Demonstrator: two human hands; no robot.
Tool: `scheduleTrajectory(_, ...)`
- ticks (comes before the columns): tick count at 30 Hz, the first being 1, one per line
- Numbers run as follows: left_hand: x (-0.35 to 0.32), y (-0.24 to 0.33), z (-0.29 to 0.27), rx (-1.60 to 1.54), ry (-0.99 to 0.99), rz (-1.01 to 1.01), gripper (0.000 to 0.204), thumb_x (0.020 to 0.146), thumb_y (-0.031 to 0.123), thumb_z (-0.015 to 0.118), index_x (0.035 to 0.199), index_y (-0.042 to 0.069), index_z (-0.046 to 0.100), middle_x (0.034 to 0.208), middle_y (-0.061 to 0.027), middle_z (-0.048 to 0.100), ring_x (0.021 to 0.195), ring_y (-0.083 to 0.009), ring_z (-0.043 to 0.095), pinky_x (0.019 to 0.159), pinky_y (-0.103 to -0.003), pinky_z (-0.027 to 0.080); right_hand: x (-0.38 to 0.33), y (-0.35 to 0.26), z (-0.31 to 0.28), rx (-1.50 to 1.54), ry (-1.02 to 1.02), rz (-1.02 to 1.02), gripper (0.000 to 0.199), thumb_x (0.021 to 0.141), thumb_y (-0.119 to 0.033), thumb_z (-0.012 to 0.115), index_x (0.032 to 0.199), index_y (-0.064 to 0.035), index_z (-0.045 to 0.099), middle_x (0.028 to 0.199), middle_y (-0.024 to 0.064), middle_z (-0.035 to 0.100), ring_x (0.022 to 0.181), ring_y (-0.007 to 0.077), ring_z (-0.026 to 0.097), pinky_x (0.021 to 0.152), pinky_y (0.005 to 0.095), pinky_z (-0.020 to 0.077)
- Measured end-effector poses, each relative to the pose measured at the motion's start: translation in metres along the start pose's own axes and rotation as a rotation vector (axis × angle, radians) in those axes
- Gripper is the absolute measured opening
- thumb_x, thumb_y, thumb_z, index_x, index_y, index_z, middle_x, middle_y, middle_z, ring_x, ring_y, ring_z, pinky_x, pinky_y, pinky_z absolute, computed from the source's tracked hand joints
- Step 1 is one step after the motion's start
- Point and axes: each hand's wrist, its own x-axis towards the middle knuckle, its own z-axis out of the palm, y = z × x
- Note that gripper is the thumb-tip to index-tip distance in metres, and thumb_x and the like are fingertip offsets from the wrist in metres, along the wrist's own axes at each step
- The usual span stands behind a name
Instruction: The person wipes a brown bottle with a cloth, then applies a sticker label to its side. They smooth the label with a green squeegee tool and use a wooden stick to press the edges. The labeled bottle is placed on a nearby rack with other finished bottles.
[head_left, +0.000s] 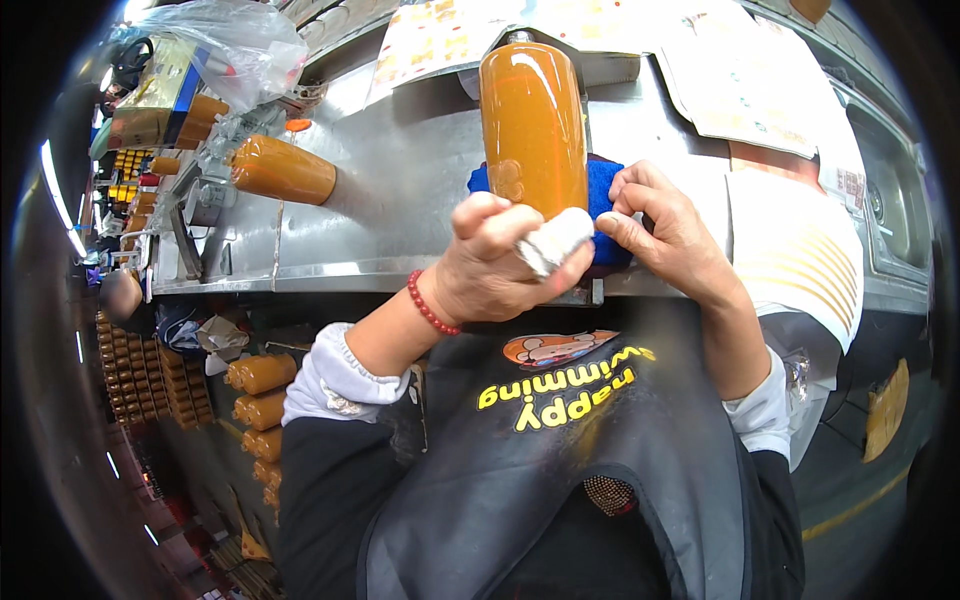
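Head view, and we join the work right at the bench [400,160], where one amber bottle [535,120] takes the spotlight just above centre, its broad base toward twelve and its neck pointing down at us. The left hand [505,260] is at the neck, fingers and thumb closed around the crinkled silvery-white foil [555,242], red bracelet [432,303] on the wrist. Over to the right hand [655,220], just toward two o'clock from the foil: fingers bent, thumb and fingertips at the edge of the blue cloth [605,185]. Whether they pinch it, we cannot tell. That cloth peeks out on both sides of the bottle, which passes in front of it.

Round the dial we go! At ten, another bottle [285,170] lies on the bench, with a clear bag [245,50] beyond it toward eleven. Printed sheets [740,80] spread at one, and a metal sink [900,200] sits near two. Swing down to eight and we find more amber bottles [262,410] in a row, while the dark apron [640,450] fills six o'clock below our hands.
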Motion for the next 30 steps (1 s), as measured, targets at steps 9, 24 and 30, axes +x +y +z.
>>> scheduleTrajectory(9, -0.025, 0.005, -0.002, -0.369, -0.007, -0.633, 0.062, 0.097, 0.039, 0.059, 0.143, 0.001, 0.045, 0.143, -0.0197, 0.049, 0.131, -0.034, 0.041, 0.112, -0.045, 0.021, -0.005, -0.035, -0.017, -0.058, 0.042, -0.088, 0.02, 0.09, -0.012, 0.07, 0.081, 0.0005, 0.058, 0.103, 0.0084, 0.053, 0.087, 0.0159, 0.05, 0.072, 0.0284, 0.0415)
scheduleTrajectory(24, -0.013, 0.016, 0.009, -0.471, 0.095, -0.829, 0.06, 0.096, 0.036, 0.062, 0.141, 0.0, 0.044, 0.139, -0.0195, 0.047, 0.127, -0.0311, 0.042, 0.11, -0.042, 0.027, -0.004, -0.014, -0.006, -0.08, 0.053, -0.071, 0.02, 0.091, -0.012, 0.07, 0.08, 0.0008, 0.058, 0.104, 0.0097, 0.051, 0.091, 0.0174, 0.051, 0.074, 0.0282, 0.0434)
scheduleTrajectory(30, -0.02, 0.015, 0.012, -0.622, 0.138, -0.878, 0.061, 0.097, 0.037, 0.063, 0.142, 0.001, 0.043, 0.137, -0.018, 0.047, 0.127, -0.0297, 0.041, 0.11, -0.041, 0.029, -0.004, -0.014, -0.006, -0.066, 0.039, -0.045, 0.021, 0.091, -0.013, 0.07, 0.08, 0.0003, 0.058, 0.104, 0.0082, 0.052, 0.086, 0.0141, 0.049, 0.071, 0.0254, 0.042)
